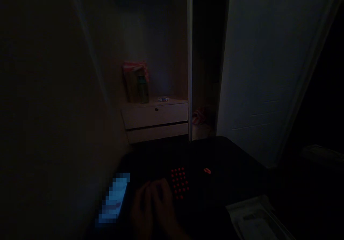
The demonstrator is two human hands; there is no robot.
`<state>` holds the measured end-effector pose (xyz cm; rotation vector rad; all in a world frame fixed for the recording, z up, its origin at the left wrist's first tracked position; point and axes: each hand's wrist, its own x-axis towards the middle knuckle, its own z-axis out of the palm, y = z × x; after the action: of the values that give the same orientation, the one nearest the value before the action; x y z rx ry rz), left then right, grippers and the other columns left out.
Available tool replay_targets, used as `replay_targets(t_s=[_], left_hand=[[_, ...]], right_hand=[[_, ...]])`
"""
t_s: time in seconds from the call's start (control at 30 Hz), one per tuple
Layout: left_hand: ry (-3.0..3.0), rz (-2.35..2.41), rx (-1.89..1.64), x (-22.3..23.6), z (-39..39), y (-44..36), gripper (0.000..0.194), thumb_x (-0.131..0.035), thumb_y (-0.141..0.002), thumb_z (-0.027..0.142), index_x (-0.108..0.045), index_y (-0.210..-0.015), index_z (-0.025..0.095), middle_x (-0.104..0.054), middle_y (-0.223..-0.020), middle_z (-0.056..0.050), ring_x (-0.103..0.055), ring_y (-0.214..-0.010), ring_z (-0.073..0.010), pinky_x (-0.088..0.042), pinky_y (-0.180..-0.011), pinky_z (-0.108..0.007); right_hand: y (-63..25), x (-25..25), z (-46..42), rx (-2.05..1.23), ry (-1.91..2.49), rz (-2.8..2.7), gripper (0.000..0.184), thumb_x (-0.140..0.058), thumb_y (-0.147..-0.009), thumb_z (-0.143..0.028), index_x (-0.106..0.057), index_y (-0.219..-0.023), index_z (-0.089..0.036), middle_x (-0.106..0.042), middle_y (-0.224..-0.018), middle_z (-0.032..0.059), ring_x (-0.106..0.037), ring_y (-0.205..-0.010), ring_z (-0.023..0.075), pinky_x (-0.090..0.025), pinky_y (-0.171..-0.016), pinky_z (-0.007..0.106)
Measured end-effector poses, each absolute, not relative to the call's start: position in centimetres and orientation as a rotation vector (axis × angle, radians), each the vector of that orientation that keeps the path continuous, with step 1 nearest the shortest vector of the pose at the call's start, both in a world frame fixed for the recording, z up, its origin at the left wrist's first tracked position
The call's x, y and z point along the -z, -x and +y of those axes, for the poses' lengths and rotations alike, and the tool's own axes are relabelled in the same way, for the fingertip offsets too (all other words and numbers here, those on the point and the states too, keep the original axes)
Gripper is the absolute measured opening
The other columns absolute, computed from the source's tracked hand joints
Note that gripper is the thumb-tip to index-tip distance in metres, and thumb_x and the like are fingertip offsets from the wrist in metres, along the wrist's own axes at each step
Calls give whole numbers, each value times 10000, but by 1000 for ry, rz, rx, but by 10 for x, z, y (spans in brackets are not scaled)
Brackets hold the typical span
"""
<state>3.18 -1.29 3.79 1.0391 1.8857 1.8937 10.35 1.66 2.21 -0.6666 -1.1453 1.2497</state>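
The scene is very dark. My left hand (pixel 142 206) and my right hand (pixel 163 200) are side by side above a black tabletop, fingertips nearly meeting. The fingers of both are bent inward and closed; whatever they hold, if anything, is lost in the dark. Just right of my right hand, several small round red pieces (pixel 179 183) lie in neat rows. Farther right is a small orange-red object (pixel 206 171) whose kind I cannot make out. To the left of my hands glows a pixelated bluish rectangle (pixel 114 198), like a screen.
A pale flat package (pixel 255 216) lies at the table's near right. Beyond the table stands a drawer unit (pixel 158 116) bearing a greenish bottle (pixel 143 89), a red-and-white striped item (pixel 134 66) and a small shiny object (pixel 163 99). A pale panel (pixel 252 64) rises at right.
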Motion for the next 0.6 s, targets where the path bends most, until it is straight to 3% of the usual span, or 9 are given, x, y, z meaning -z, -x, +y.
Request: replay_targets(t_s=[0.17,0.6], left_hand=[[-985,1937,-1911,-40,-12,-31,819,-522,-710,874,-684,-1047,146,-747,-1114,-189,-685,-1048,-346,-503,-1023,-546],[-947,1974,-1917,-47,-11,-32,909,-475,-582,1006,-634,-909,173,-720,-917,-144,-675,-872,-309,-547,-868,-505]], right_hand=[[-107,-37,15,-1247,752,-1193,251,-673,-892,-402,-714,-1067,-227,-763,-1074,81,-725,-1029,266,-573,-946,397],[-107,-34,17,-1155,739,-1277,166,-633,-906,-343,-707,-982,-216,-752,-973,63,-720,-932,241,-567,-865,355]])
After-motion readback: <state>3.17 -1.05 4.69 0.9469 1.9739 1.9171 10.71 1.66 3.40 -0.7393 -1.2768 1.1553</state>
